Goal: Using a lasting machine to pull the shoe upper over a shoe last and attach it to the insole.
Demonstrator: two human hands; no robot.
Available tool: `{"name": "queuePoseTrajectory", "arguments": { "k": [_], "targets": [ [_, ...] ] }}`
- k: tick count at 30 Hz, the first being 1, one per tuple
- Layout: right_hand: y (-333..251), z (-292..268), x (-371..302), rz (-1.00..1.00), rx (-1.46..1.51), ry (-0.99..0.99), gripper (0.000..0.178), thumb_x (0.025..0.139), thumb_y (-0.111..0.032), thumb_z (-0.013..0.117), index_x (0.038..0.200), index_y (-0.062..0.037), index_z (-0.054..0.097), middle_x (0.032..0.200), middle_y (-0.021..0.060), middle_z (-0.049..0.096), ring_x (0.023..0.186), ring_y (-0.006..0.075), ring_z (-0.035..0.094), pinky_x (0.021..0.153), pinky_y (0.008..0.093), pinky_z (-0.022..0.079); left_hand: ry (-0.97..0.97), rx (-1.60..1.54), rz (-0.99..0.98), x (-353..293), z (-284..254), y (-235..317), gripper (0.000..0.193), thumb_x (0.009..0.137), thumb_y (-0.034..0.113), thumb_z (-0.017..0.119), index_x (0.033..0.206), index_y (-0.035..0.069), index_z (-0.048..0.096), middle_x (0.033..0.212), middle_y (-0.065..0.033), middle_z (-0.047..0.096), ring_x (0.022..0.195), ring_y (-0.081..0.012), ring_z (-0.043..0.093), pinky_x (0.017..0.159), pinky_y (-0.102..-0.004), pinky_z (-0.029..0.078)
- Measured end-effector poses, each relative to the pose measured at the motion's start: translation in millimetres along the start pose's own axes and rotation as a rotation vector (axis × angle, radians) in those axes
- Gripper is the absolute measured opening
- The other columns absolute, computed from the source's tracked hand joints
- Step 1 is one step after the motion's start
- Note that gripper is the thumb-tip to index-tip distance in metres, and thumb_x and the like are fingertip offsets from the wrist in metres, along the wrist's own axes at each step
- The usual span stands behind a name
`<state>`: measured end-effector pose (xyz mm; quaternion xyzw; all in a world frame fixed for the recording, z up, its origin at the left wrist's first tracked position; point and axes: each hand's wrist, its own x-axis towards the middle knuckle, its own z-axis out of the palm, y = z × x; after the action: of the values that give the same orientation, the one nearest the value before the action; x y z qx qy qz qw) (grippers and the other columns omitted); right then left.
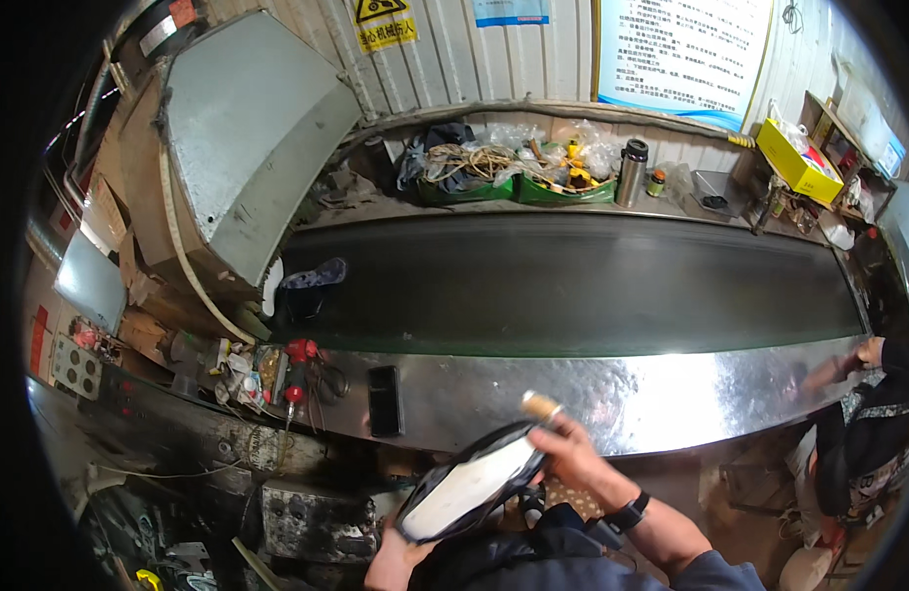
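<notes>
Tilted in front of my body is a black shoe (471,483), its pale, flat underside turned up. My left hand (397,554) is wrapped round its lower-left end, and the fingers are partly hidden. At the upper-right end, my right hand (565,451) is closed, its fingers against the shoe. A short tan piece with whitish ends (541,404) sticks up from these fingers; it looks like a handle, but its kind is unclear. Beyond the shoe runs a shiny metal ledge (494,394), with a black phone (384,401) lying on it.
A dark conveyor belt (573,286) stretches behind the ledge. Dark shoes (314,286) sit by the grey hood (262,128) at its left. A red tool (299,369) lies left of the phone. Green baskets (568,194) and a thermos (632,172) stand behind. A co-worker's hand (870,353) touches the ledge's right end.
</notes>
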<state>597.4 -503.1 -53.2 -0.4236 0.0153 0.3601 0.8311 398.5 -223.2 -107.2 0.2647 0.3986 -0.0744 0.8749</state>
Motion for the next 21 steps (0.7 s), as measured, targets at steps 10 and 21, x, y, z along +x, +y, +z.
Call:
{"name": "queuePoseTrajectory", "arguments": {
  "k": [10,21],
  "targets": [
    [-185.6,-254.9,-32.8,-0.901,-0.858,0.942,0.060,0.093,-0.008,0.075,0.147,0.0009,0.051,0.127,0.0142,0.068,0.108,0.0181,0.068,0.093,0.0287,0.053,0.176,0.473,0.199,38.9,1.6,-2.1,0.039,0.102,0.019,0.064,0.134,0.000,0.053,0.118,-0.0228,0.066,0.100,-0.0331,0.073,0.085,-0.0421,0.062],
    [85.7,-74.3,85.0,-0.555,-1.724,-0.146,0.054,0.096,-0.033,0.065,0.143,-0.0087,0.054,0.147,0.0214,0.052,0.138,0.0394,0.048,0.118,0.0537,0.035,0.292,0.701,0.151,51.3,-35.7,39.7,0.039,0.103,0.022,0.063,0.135,0.000,0.057,0.121,-0.0194,0.068,0.104,-0.0287,0.073,0.087,-0.0373,0.060]
  ]
}}
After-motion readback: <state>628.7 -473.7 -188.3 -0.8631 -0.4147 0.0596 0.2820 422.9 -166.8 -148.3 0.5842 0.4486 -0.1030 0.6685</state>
